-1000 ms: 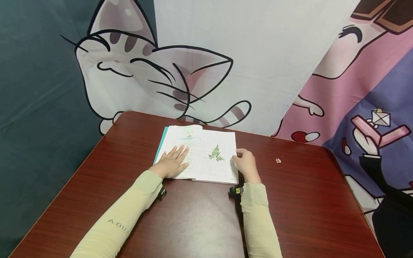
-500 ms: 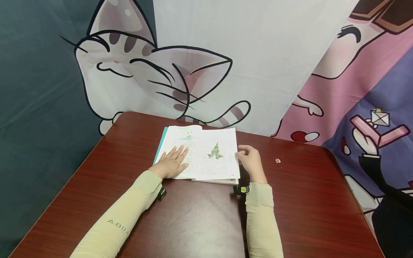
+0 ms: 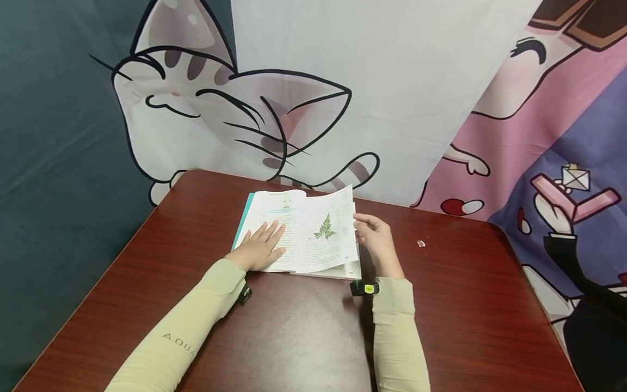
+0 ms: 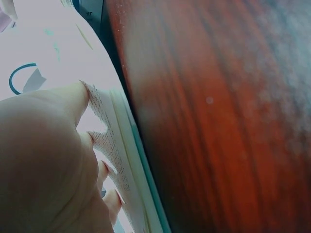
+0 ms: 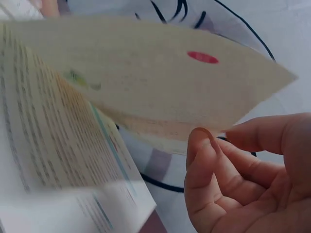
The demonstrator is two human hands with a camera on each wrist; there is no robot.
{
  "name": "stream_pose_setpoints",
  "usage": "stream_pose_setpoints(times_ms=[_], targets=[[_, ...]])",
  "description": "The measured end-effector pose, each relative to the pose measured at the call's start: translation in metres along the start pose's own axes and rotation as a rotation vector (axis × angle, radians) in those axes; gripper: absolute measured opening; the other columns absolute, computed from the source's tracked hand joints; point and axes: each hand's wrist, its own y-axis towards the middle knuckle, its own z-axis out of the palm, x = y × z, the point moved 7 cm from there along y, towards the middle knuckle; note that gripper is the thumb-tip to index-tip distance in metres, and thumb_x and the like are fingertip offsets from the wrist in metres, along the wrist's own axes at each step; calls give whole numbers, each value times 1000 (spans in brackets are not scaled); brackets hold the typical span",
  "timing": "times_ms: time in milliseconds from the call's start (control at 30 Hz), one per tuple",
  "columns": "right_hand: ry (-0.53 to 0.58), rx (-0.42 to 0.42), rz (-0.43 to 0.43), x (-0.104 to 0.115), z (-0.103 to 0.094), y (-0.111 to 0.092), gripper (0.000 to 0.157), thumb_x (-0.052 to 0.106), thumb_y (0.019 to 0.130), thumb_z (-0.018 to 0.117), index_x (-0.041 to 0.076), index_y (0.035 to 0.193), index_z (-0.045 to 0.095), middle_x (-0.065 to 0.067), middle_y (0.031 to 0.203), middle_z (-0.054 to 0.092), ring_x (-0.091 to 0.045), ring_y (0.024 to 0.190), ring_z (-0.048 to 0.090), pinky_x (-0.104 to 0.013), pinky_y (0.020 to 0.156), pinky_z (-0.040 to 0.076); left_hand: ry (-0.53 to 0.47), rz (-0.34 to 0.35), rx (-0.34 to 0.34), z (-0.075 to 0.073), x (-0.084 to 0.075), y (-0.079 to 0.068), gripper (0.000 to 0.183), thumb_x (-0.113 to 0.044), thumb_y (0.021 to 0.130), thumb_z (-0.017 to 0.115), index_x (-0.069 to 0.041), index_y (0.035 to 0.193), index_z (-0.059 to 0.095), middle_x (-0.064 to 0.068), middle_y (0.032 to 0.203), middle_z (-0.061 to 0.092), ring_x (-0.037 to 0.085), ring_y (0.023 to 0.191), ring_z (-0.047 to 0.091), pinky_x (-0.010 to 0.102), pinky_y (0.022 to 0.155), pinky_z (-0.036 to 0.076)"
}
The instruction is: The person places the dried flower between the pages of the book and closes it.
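Centrally, on a reddish-brown tabletop [image 3: 303, 337], a book [image 3: 294, 209] lies open near the far edge, with the blue-green cover [image 3: 243, 218] showing along its left side. A person in pale yellow sleeves [image 3: 392, 326] reaches in with both hands.

The left hand [image 3: 259, 250] lies flat on the left-hand page, fingers spread, gripping nothing. The right hand [image 3: 377, 242] is at the outer edge of the right-hand page [image 3: 338, 256], which carries a picture of a green leaf [image 3: 324, 228]. Its fingers are bent and appear to pinch that edge, though the page partly covers the fingertips in the head view.

As for progress, the work looks like turning this page, and it seems only just begun. The page is lifted and bowed, its outer side clear of the printed page beneath [image 3: 354, 269]; the right wrist view shows its underside, with a red oval [image 5: 203, 57]. The page remains on the right half of the book, so carrying it across the middle and laying it flat appear left to do. The left hand covers part of the side where it would land.
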Motion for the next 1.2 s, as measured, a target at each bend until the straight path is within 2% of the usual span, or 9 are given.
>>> stream_pose_setpoints(times_ms=[200,367,467,600,667,767,867,1000,1200], targets=[[53,57,-8,3,20,-2,30,12,104,54,-3,127,66,-18,113,67,-14,79,67,-25,71,56,-3,2,-6,6,6,7,69,-47,109,30,-14,164,5,11,170,-2,36,156,-4,63,120,0],[19,124,-73,5,38,-4,31,12,105,53,-5,128,65,-19,115,67,-12,81,66,-24,70,55,-4,2,4,4,4,9,69,-46,109,30,-14,164,5,11,170,-2,36,156,-4,63,120,0],[-43,160,-102,2,48,-5,31,14,104,54,-3,127,65,-19,118,68,-16,93,64,-27,79,54,-6,7,1,2,1,7,69,-45,109,32,-12,164,7,12,170,0,37,155,-3,64,120,1],[-108,214,-121,-6,62,-6,35,16,102,58,-1,133,63,-19,131,65,-24,120,57,-39,99,46,0,8,0,1,0,7,69,-46,110,31,-12,164,6,12,170,0,37,155,-4,63,120,1],[-111,254,-119,-9,69,-8,40,13,100,59,-1,137,60,-20,136,61,-30,125,56,-46,102,46,-4,8,-3,2,0,8,69,-46,109,30,-12,164,7,12,170,0,37,155,-4,63,120,0],[-103,330,-109,-15,82,-11,47,6,97,57,-1,144,53,-25,140,57,-37,119,61,-51,97,52,-8,4,-1,3,1,10,69,-48,109,30,-14,165,6,11,171,0,36,156,-4,63,120,0],[-126,398,-101,-20,94,-14,53,7,99,57,3,151,45,-25,142,55,-37,110,66,-47,87,58,-10,5,-1,4,2,12,70,-48,109,31,-13,165,7,11,171,0,36,156,-4,64,120,0],[-207,442,-145,-21,103,-18,59,13,101,60,8,156,39,-22,148,50,-34,111,67,-39,84,58,6,-13,-1,4,3,13,72,-51,108,31,-13,164,6,10,171,0,35,156,-5,63,121,1],[-331,471,-179,-24,108,-21,66,17,95,68,12,156,41,-11,153,46,-27,109,61,-34,80,52,-93,-39,-57,-6,1,5,69,-48,105,46,-15,162,27,15,167,21,36,155,10,66,119,0]])
